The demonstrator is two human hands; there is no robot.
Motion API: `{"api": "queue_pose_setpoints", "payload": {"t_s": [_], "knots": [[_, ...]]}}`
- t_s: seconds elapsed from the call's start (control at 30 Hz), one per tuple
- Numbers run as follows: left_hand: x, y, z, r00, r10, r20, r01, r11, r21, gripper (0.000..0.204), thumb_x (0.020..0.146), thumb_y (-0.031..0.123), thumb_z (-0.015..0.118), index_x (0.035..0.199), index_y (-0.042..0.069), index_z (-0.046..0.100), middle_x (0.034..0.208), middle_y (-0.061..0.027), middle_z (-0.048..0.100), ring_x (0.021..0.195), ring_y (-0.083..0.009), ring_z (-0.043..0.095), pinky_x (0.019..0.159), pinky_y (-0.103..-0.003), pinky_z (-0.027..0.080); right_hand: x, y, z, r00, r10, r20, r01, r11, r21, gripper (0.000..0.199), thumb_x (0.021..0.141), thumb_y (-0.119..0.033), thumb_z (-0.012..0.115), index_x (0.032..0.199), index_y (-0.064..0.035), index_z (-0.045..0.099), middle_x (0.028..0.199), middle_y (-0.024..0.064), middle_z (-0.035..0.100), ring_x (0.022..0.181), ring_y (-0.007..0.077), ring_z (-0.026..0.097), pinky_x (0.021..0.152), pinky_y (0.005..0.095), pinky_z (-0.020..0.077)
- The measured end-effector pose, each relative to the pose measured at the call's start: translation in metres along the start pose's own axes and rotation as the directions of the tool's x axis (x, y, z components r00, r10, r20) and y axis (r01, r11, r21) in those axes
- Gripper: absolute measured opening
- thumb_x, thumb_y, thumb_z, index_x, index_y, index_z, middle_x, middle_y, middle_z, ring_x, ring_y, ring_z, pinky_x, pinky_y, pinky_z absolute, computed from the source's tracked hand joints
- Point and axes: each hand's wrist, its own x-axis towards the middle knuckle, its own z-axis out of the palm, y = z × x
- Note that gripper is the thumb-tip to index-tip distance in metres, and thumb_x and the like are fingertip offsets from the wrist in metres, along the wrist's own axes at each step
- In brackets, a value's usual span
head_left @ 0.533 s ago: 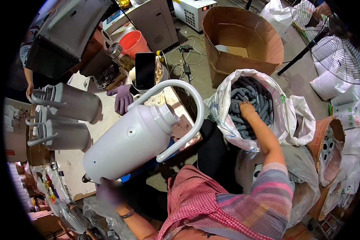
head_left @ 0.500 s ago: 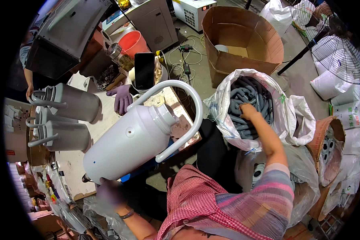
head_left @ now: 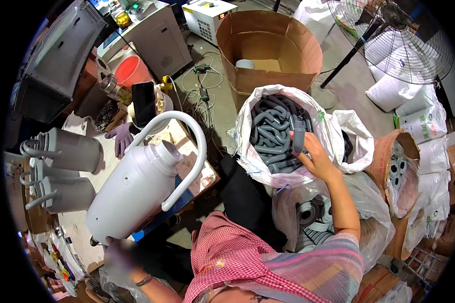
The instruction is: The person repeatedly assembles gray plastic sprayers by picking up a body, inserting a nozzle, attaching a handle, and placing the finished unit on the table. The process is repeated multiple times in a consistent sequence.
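Note:
A large light-grey plastic jug body [head_left: 131, 189] with a big looped handle [head_left: 199, 136] lies tilted over the front of the workbench, its neck toward the upper right. My left hand [head_left: 122, 257], in a purple glove, is at the jug's base; blur smears its fingers. My bare right hand [head_left: 316, 159] pinches a curved dark-grey plastic handle piece [head_left: 299, 135] above a white woven sack [head_left: 247, 116]. Several similar curved pieces [head_left: 270, 131] fill that sack.
More grey jugs [head_left: 73, 150] stand at the bench's left. A purple glove [head_left: 120, 139], a phone [head_left: 144, 103] and a red bucket [head_left: 131, 70] are farther back. Beyond the sack stands a large cardboard box [head_left: 268, 81]; a fan [head_left: 394, 20] is at far right.
My right hand has come up from among the pieces in the sack, holding one curved handle piece. The view has shifted, so the scene sits farther left. My left hand stays by the jug's base.

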Motion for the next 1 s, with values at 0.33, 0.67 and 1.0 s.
{"api": "queue_pose_setpoints", "payload": {"t_s": [0.33, 0.67, 1.0], "knots": [[0.041, -0.071, -0.005, 0.999, 0.052, 0.001, -0.045, 0.872, -0.487, 0.041, 0.097, 0.031, 0.063, 0.12, -0.003, 0.059, 0.11, -0.008, 0.066, 0.096, -0.0147, 0.06, 0.085, -0.03, 0.049, -0.001, 0.029, -0.004, 0.738, 0.615, 0.279, -0.634, 0.773, -0.026, 0.061, 0.094, -0.032, 0.064, 0.141, -0.0016, 0.04, 0.093, 0.0105, 0.064, 0.061, 0.0155, 0.058, 0.054, 0.0344, 0.049], [0.046, -0.077, -0.006, 0.997, 0.065, 0.046, -0.027, 0.819, -0.574, 0.035, 0.09, 0.02, 0.074, 0.116, -0.002, 0.063, 0.104, -0.0053, 0.069, 0.095, -0.0111, 0.06, 0.087, -0.026, 0.048, 0.17, -0.219, -0.007, 0.989, 0.027, 0.145, -0.098, 0.857, 0.506, 0.05, 0.102, -0.039, 0.05, 0.14, -0.007, 0.047, 0.065, -0.0017, 0.049, 0.048, 0.0057, 0.043, 0.044, 0.0213, 0.0333], [0.05, -0.067, -0.003, 0.987, 0.096, 0.127, -0.002, 0.804, -0.595, 0.038, 0.088, 0.024, 0.077, 0.113, -0.002, 0.065, 0.099, -0.0051, 0.07, 0.09, -0.0109, 0.061, 0.082, -0.027, 0.049, 0.264, -0.366, 0.124, 0.857, -0.314, 0.409, -0.02, 0.773, 0.635, 0.039, 0.105, -0.039, 0.046, 0.12, -0.0065, 0.062, 0.063, -0.0034, 0.045, 0.051, 0.0045, 0.045, 0.046, 0.0225, 0.0346]]}}
